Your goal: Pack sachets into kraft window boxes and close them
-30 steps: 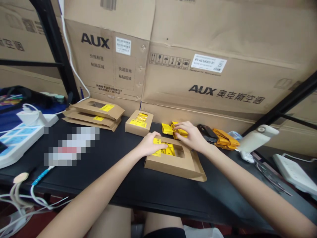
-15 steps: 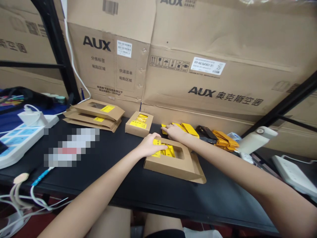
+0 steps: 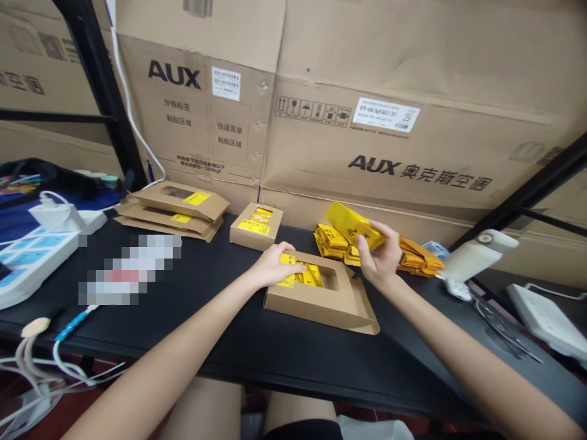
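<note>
Grip, right hand (image 3: 383, 258): thumb and fingers pinching a flat yellow rectangular packet (image 3: 347, 221), raised behind the brown cardboard window box (image 3: 312, 307).
Grip, left hand (image 3: 276, 267): clasping the window box's left end, thumb over its window.
Box contents: small yellow printed packets (image 3: 313, 276) inside, showing through the window.
Yellow packet pile (image 3: 328, 242): just behind the window box.
Smaller brown cardboard carton (image 3: 243, 236): behind-left of the window box.

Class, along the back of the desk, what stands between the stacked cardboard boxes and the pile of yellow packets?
In the head view, a small cardboard box stands between the stacked boxes and the packet pile, black desk showing either side.
</note>
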`<state>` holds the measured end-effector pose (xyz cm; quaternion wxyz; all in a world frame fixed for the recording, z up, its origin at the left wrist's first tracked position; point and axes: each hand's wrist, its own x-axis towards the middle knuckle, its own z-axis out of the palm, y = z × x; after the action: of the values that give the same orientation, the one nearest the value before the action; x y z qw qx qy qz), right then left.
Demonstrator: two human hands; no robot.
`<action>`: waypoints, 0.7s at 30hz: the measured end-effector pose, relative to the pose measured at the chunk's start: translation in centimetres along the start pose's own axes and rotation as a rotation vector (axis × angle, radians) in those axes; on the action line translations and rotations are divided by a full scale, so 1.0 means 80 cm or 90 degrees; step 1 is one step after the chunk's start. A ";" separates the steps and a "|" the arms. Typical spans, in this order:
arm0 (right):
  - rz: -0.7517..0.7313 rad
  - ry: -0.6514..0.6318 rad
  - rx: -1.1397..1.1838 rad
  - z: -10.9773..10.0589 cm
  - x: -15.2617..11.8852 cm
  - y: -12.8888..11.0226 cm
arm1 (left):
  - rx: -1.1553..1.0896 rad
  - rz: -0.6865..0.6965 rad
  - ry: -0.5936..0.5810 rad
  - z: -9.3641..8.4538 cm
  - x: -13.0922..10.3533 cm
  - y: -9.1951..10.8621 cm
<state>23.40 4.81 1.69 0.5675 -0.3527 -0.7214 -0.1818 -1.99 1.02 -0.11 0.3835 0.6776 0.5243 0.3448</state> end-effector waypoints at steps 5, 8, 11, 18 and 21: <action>0.083 0.038 0.086 -0.036 -0.050 0.013 | 0.003 -0.019 0.020 -0.003 -0.001 0.005; 0.165 0.043 0.098 -0.043 -0.051 0.007 | 0.011 -0.020 0.034 -0.005 -0.002 0.007; 0.149 -0.019 0.120 -0.046 -0.043 -0.001 | 0.012 -0.036 0.040 -0.006 0.000 0.006; 0.131 -0.081 0.103 -0.058 -0.033 -0.003 | 0.002 -0.049 0.031 -0.007 -0.001 0.010; 0.222 -0.099 0.150 -0.060 -0.032 0.001 | 0.003 -0.070 0.035 -0.006 -0.004 0.016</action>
<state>27.08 0.92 0.69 0.5703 -0.4163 -0.7073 0.0328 -1.94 0.63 1.21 0.3857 0.6389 0.5719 0.3405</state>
